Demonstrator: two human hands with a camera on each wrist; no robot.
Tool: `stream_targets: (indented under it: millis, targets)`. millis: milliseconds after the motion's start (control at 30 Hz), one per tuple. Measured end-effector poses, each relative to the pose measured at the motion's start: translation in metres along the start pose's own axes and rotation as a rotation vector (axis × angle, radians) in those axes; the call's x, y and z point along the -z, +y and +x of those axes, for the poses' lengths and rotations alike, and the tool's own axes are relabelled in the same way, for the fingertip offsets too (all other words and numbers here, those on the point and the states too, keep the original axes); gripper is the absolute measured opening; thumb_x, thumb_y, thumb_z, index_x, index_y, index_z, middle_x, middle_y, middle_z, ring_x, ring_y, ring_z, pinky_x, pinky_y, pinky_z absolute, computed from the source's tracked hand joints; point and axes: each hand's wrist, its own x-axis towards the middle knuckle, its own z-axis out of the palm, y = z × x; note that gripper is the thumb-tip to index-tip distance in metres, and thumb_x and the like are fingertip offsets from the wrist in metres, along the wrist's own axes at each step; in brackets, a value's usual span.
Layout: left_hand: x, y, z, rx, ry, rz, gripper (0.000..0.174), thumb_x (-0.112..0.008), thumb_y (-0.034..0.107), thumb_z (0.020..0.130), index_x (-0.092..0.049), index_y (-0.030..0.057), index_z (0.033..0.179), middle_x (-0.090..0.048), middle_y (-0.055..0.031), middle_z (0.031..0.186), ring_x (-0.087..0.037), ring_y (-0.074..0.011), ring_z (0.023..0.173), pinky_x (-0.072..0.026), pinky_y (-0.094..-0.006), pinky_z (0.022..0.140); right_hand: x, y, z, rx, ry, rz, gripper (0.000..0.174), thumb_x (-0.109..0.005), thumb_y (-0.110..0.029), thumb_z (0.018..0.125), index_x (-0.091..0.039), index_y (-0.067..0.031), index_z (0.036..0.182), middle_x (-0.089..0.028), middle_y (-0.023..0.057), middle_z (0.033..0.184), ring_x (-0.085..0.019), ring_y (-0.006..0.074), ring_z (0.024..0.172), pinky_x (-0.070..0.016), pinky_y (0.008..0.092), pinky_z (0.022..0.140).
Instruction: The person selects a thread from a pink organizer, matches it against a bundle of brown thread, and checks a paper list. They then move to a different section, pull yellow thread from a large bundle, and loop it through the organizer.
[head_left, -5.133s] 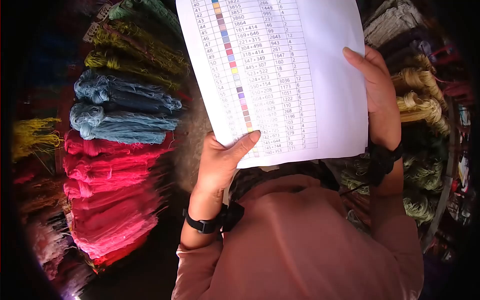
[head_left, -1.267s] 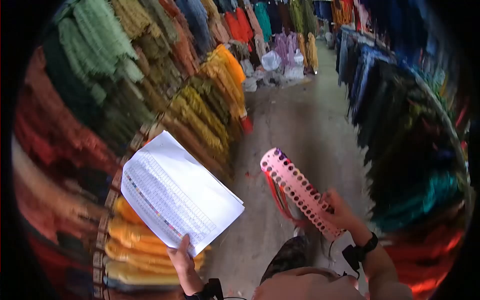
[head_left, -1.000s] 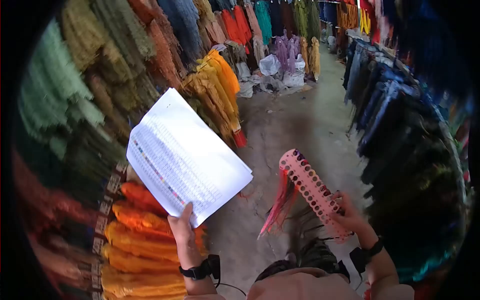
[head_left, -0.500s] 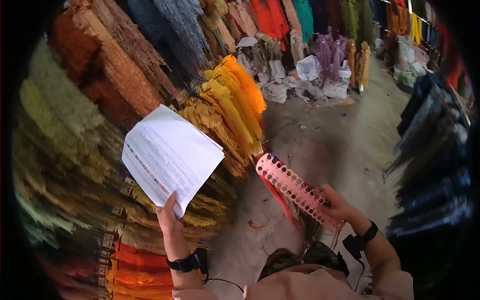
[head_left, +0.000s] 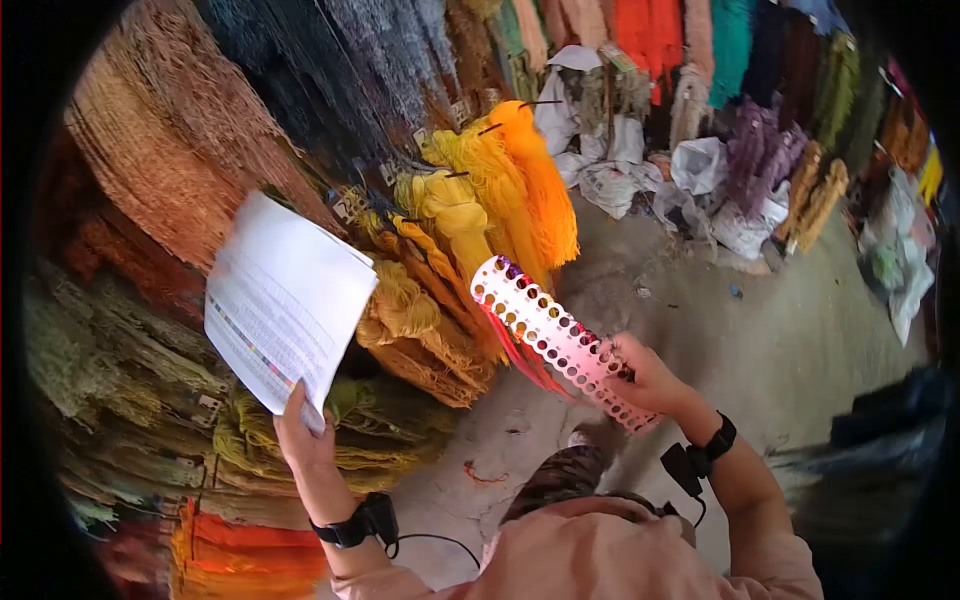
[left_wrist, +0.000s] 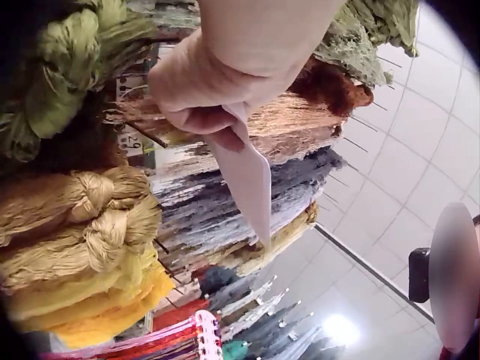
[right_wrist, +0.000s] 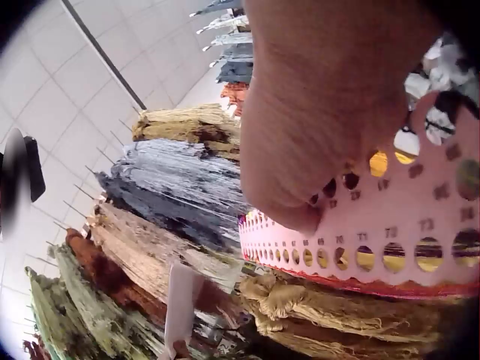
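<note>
We see the right hand (head_left: 645, 378) clamped round the lower end of a pink perforated strip (head_left: 560, 340), which slants up and away from it. The left hand (head_left: 303, 435), left of the strip, pinches white printed sheets (head_left: 290, 290), thumb on top and fingers beneath.

On the strip, the right wrist view lets us read 70, 71, 72 and 73 beside the holes; other numbers are too blurred. The sheets, left of the strip, carry a table with a column of coloured squares, its text too small for us to read. In the left wrist view, a tag (left_wrist: 133, 142) seems to read 29.

Red threads (head_left: 525, 355) hang from the strip's underside. Just beyond its far end are yellow skeins (head_left: 460, 215) and an orange skein (head_left: 545, 170); farther off, beyond and right of it, we see a purple skein (head_left: 760, 150).

Half a second ago, the purple skein sat nearer the middle of our head view. About five seconds ago, both hands held the paper; now the right holds the strip instead.
</note>
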Motion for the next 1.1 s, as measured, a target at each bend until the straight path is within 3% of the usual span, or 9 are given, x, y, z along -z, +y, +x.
stream_targets:
  millis: [67, 267, 367, 533, 633, 800, 1033, 1067, 1100]
  targets:
    - [-0.023, -0.007, 0.008, -0.017, 0.142, 0.036, 0.034, -0.059, 0.012, 0.073, -0.047, 0.0020, 0.103, -0.055, -0.0042, 0.087, -0.052, -0.0108, 0.070, -0.0343, -0.0240, 0.043, 0.017, 0.011, 0.026, 0.052, -0.067, -0.071, 0.032, -0.057, -0.003, 0.071, -0.045, -0.0045, 0.100, -0.052, 0.0092, 0.087, -0.054, 0.0159, 0.076, -0.0426, 0.0267, 0.068]
    - [-0.059, -0.020, 0.028, 0.009, 0.166, 0.173, 0.036, -0.058, 0.005, 0.073, -0.045, -0.0013, 0.106, -0.055, -0.0086, 0.095, -0.055, -0.0155, 0.080, -0.0456, -0.0298, 0.058, 0.043, 0.054, 0.083, 0.045, -0.182, 0.017, 0.028, -0.058, -0.005, 0.072, -0.047, -0.0017, 0.097, -0.059, 0.0111, 0.080, -0.059, 0.0177, 0.075, -0.0455, 0.0288, 0.066]
    - [-0.085, -0.029, 0.024, -0.051, 0.222, 0.241, 0.028, -0.057, 0.008, 0.074, -0.048, 0.0046, 0.100, -0.053, -0.0013, 0.086, -0.047, -0.0085, 0.063, -0.0343, -0.0231, 0.045, 0.056, 0.082, 0.113, 0.105, -0.268, 0.037, 0.025, -0.057, -0.004, 0.073, -0.047, -0.0001, 0.096, -0.060, 0.0119, 0.078, -0.060, 0.0182, 0.072, -0.0459, 0.0291, 0.064]
    - [-0.090, -0.032, 0.001, -0.017, 0.240, 0.204, 0.034, -0.054, 0.004, 0.073, -0.046, 0.0033, 0.107, -0.056, -0.0055, 0.086, -0.056, -0.0115, 0.060, -0.0353, -0.0180, 0.030, 0.077, 0.104, 0.166, 0.251, -0.333, 0.114, 0.023, -0.056, -0.005, 0.074, -0.048, 0.0008, 0.094, -0.059, 0.0109, 0.076, -0.059, 0.0174, 0.068, -0.0455, 0.0283, 0.062]
    - [-0.113, -0.034, -0.007, 0.067, 0.242, 0.125, 0.042, -0.051, -0.005, 0.072, -0.040, -0.0048, 0.113, -0.051, -0.0149, 0.105, -0.054, -0.0245, 0.092, -0.0471, -0.0323, 0.076, 0.099, 0.115, 0.206, 0.255, -0.381, 0.224, 0.024, -0.056, -0.004, 0.074, -0.047, 0.0008, 0.095, -0.056, 0.0089, 0.079, -0.056, 0.0143, 0.071, -0.0442, 0.0266, 0.064]
    - [-0.151, -0.040, -0.004, 0.012, 0.284, 0.142, 0.043, -0.053, -0.007, 0.070, -0.041, -0.0053, 0.112, -0.052, -0.0139, 0.105, -0.053, -0.0247, 0.093, -0.0452, -0.0338, 0.079, 0.088, 0.135, 0.239, 0.240, -0.485, 0.292, 0.028, -0.055, -0.004, 0.075, -0.043, 0.0004, 0.100, -0.050, 0.0068, 0.091, -0.048, 0.0099, 0.084, -0.0407, 0.0246, 0.073]
    - [-0.166, -0.049, 0.009, 0.061, 0.417, 0.179, 0.044, -0.054, -0.005, 0.070, -0.042, -0.0062, 0.112, -0.051, -0.0144, 0.107, -0.053, -0.0244, 0.093, -0.0450, -0.0322, 0.078, 0.081, 0.149, 0.255, 0.174, -0.521, 0.324, 0.028, -0.054, -0.003, 0.074, -0.042, -0.0012, 0.099, -0.049, 0.0051, 0.088, -0.047, 0.0102, 0.081, -0.0405, 0.0246, 0.071]
    - [-0.177, -0.049, 0.010, 0.050, 0.425, 0.179, 0.042, -0.054, -0.005, 0.070, -0.044, -0.0068, 0.110, -0.052, -0.0145, 0.105, -0.054, -0.0243, 0.091, -0.0454, -0.0318, 0.076, 0.085, 0.148, 0.260, 0.177, -0.531, 0.311, 0.028, -0.054, -0.004, 0.074, -0.042, -0.0015, 0.099, -0.049, 0.0049, 0.088, -0.047, 0.0101, 0.079, -0.0403, 0.0243, 0.070]
    - [-0.177, -0.050, 0.012, 0.045, 0.424, 0.207, 0.037, -0.055, -0.002, 0.071, -0.046, -0.0043, 0.107, -0.054, -0.0113, 0.096, -0.055, -0.0195, 0.080, -0.0429, -0.0268, 0.062, 0.085, 0.146, 0.262, 0.182, -0.539, 0.296, 0.029, -0.055, -0.005, 0.073, -0.042, -0.0017, 0.099, -0.048, 0.0047, 0.087, -0.047, 0.0101, 0.078, -0.0402, 0.0240, 0.069]
